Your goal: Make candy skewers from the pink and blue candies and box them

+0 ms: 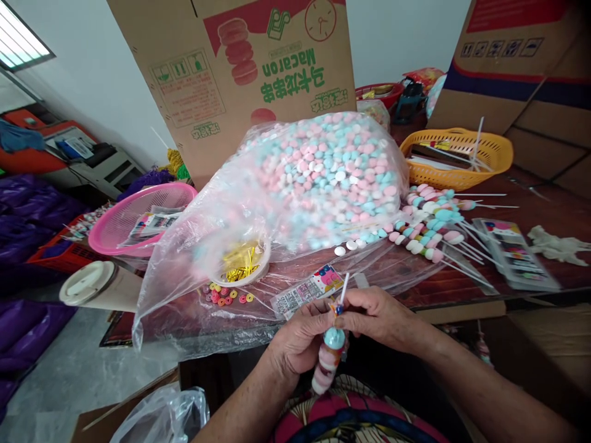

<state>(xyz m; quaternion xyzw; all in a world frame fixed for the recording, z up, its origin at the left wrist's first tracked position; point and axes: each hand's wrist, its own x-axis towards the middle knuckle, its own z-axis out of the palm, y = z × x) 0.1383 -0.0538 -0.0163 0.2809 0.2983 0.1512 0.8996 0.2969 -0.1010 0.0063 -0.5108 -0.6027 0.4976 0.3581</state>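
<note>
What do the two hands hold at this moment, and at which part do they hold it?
Both hold one candy skewer. The left hand grips its stacked candies; the right hand pinches the stick just above them.

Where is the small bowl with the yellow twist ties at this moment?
In the head view, the small bowl stands left of centre on the table, under the big plastic bag of candies, just right of the pink basket.

Bag of candies (318,178) mid-table, carton (240,80) behind, finished skewers (429,224) right, basket (138,221) left.
</note>
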